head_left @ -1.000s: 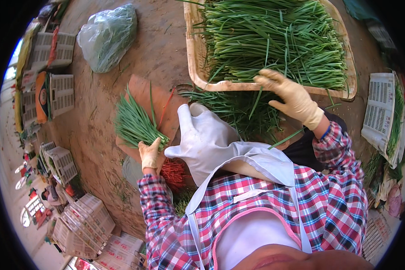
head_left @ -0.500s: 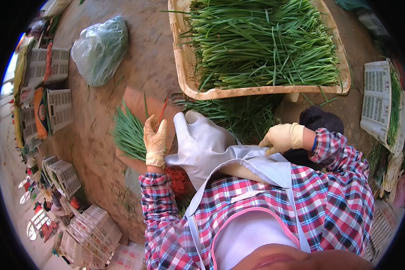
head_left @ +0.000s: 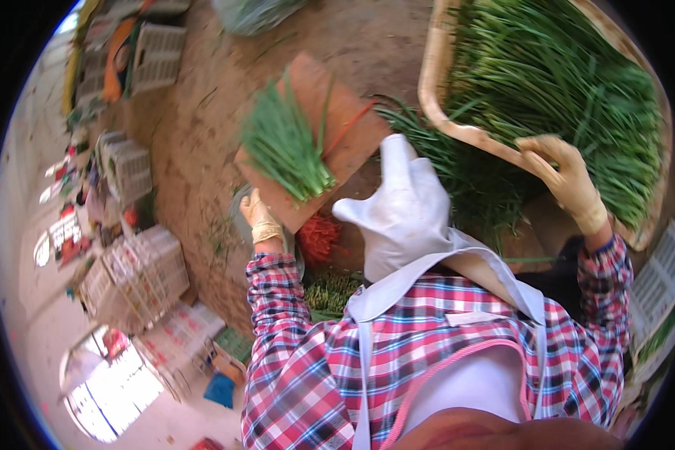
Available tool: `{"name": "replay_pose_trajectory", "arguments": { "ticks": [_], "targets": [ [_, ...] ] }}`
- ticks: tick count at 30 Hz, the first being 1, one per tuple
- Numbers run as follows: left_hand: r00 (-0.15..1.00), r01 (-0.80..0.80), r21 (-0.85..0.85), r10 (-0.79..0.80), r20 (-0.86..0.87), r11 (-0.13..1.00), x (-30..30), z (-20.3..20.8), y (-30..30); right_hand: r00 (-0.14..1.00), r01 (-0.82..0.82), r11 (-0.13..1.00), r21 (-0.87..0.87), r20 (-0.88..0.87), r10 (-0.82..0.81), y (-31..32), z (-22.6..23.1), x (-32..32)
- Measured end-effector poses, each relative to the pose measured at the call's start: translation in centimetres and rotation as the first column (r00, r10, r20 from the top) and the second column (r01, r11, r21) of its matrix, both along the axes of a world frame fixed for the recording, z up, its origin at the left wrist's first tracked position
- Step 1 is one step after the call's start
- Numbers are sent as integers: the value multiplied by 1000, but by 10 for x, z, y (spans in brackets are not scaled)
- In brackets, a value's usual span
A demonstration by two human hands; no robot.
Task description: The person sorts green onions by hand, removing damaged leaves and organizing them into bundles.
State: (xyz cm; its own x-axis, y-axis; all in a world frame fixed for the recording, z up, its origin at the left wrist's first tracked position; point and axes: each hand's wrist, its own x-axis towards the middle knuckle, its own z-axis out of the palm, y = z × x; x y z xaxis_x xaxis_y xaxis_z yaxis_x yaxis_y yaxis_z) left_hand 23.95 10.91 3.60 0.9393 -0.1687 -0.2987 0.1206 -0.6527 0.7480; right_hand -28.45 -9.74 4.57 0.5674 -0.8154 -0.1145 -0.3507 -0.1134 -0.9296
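Observation:
My left hand (head_left: 262, 219), in a cream glove, is beside the near left edge of a brown board (head_left: 361, 132). Its fingers look partly stretched; whether they touch the board I cannot tell. A loose bunch of green chives (head_left: 289, 146) lies on the board, with a thin red strip (head_left: 348, 129) beside it. My right hand (head_left: 566, 176), gloved alike, is at the near rim of a large pale plastic crate (head_left: 457, 129) with its fingers extended and nothing visible in them. Rows of cut chives (head_left: 555, 82) fill the crate.
More chives (head_left: 457, 180) lie under the crate's near side. A bundle of red strips (head_left: 319, 237) sits by the board's near corner. A clear plastic bag of greens (head_left: 259, 13) is on the dirt floor at the far side. White crates (head_left: 157, 56) stand to the left.
My view has turned, so the crate now appears farther right. My right hand has moved from the apron to the crate rim. My left hand has gone from beside the chives to the board's near edge.

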Motion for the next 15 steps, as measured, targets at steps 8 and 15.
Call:
{"name": "replay_pose_trajectory", "arguments": {
  "ticks": [8, 15],
  "targets": [
    [746, 500, 347, -598, 292, 793, 8, -69, 87, 954, -272, 944, -184, 76, 290, 21, 20, 79],
    [525, 640, 447, -781, 339, 625, 16, -67, 68, 925, -327, 842, -430, 35, 378, 12, -18, 220]
  ]
}}
